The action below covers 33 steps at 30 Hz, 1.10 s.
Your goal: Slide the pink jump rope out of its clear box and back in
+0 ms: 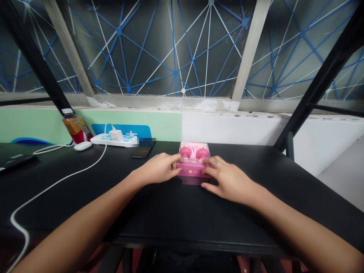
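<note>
A small pink box of pink earbuds [195, 163] with a clear plastic case sits on the black table [170, 212], near its far edge. My left hand [157, 168] comes in from the left, its fingertips pressed on the box's left side. My right hand [230, 180] grips the right side, with its fingers over the box's front corner and its thumb low near the bottom edge. The earbuds show through the clear top, and the hands hide part of the box's sides.
Behind the box lie a black smartphone [143, 149] and a white power strip [113, 140] with a plugged-in charger. Further left are a white mouse [82, 146], a juice bottle [76, 126] and a dark device [17, 163]. A white cable [65, 180] runs across the table.
</note>
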Each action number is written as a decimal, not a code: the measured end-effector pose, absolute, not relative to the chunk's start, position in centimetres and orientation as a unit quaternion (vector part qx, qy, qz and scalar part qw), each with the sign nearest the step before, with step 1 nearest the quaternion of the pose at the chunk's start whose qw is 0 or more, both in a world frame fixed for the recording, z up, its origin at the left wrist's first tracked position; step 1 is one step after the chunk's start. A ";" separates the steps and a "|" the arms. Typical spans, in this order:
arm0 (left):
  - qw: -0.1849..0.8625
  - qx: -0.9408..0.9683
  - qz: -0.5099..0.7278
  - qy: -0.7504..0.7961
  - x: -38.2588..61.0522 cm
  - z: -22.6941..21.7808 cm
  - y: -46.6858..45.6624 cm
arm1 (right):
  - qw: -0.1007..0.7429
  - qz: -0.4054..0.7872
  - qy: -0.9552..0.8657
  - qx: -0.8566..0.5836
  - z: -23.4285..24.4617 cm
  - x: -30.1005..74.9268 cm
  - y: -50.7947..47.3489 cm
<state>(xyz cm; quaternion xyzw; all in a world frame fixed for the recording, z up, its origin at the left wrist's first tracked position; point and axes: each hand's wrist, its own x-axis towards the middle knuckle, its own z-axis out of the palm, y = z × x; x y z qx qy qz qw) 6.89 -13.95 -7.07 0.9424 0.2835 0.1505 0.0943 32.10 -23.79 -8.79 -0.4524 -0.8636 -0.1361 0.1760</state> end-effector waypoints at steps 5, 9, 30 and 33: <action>0.094 0.942 0.149 0.285 6.9 -7.0 -14.0 | 0.174 -0.135 -0.862 -0.456 -8.8 32.2 -23.8; 0.095 0.943 0.145 0.286 6.8 -7.0 -14.0 | 0.175 -0.131 -0.860 -0.462 -8.7 32.2 -23.8; 0.096 0.943 0.140 0.288 6.9 -6.8 -14.2 | 0.206 -0.110 -0.846 -0.479 -8.9 32.2 -23.6; 0.096 0.942 0.144 0.288 6.9 -6.9 -14.2 | 0.209 -0.111 -0.843 -0.483 -9.0 32.3 -23.5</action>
